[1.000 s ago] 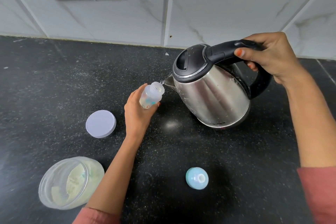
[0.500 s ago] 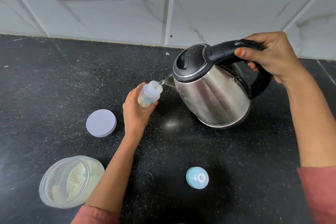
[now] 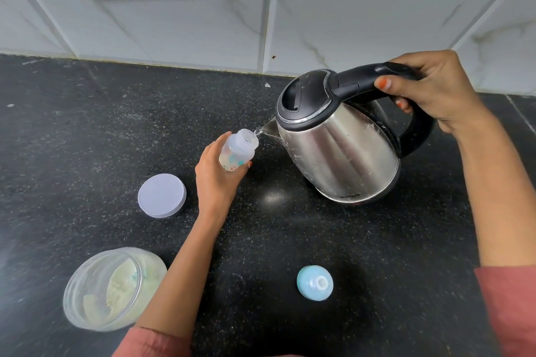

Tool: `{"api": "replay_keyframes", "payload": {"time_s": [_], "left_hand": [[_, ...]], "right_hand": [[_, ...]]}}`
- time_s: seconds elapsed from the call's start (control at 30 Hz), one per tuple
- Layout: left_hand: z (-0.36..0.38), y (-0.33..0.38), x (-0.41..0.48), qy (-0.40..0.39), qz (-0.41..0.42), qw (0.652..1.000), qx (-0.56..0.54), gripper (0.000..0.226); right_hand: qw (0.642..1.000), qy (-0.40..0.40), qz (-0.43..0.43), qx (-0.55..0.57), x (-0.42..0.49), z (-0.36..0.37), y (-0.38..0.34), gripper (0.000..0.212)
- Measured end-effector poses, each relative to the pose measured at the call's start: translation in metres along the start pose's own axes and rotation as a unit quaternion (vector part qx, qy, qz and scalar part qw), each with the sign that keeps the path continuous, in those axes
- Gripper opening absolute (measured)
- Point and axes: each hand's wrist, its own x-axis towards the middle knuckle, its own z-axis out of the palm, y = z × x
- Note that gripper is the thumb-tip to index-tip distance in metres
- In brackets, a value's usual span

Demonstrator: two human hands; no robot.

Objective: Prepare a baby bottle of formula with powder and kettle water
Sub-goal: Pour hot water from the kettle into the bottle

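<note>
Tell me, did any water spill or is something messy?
No puddle shows. Water from the kettle goes straight into the bottle that the left hand holds. Only odd bits: a few white crumbs on the counter near the wall.

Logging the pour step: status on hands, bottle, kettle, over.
Left hand grips bottle, mouth tilted toward kettle. Right hand grips kettle handle, kettle tipped, water entering bottle. Nothing in the way; blue cap lies apart.
</note>
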Motion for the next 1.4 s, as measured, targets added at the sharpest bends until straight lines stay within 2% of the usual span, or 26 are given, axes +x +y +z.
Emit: {"api": "replay_keyframes", "payload": {"time_s": [0.4, 0.6, 0.77, 1.2, 1.3, 1.4], "left_hand": [[0.0028, 0.0012, -0.0024, -0.023, -0.007, 0.999, -0.023, 0.062], [0.0048, 0.0002, -0.0038, -0.028, -0.010, 0.999, -0.028, 0.062], [0.0057, 0.0008, -0.0029, -0.027, -0.012, 0.999, -0.035, 0.061], [0.0081, 0.0004, -0.0018, -0.027, -0.010, 0.999, -0.045, 0.060], [0.0075, 0.0004, -0.0010, -0.024, -0.010, 0.999, -0.045, 0.059], [0.0073, 0.0011, -0.0003, -0.023, -0.010, 0.999, -0.047, 0.059]], "right_hand": [[1.000, -0.001, -0.001, -0.002, 0.0011, 0.0015, -0.0002, 0.011], [1.000, -0.004, 0.000, 0.002, 0.0024, 0.0009, 0.0016, 0.004], [1.000, -0.006, 0.001, 0.003, 0.0025, 0.0011, 0.0010, 0.009], [1.000, -0.011, -0.002, -0.002, 0.0027, 0.0008, 0.0009, 0.004], [1.000, -0.013, -0.005, -0.004, 0.0025, -0.0001, 0.0016, 0.010], [1.000, -0.016, -0.003, 0.002, 0.0021, 0.0002, 0.0011, 0.006]]}}
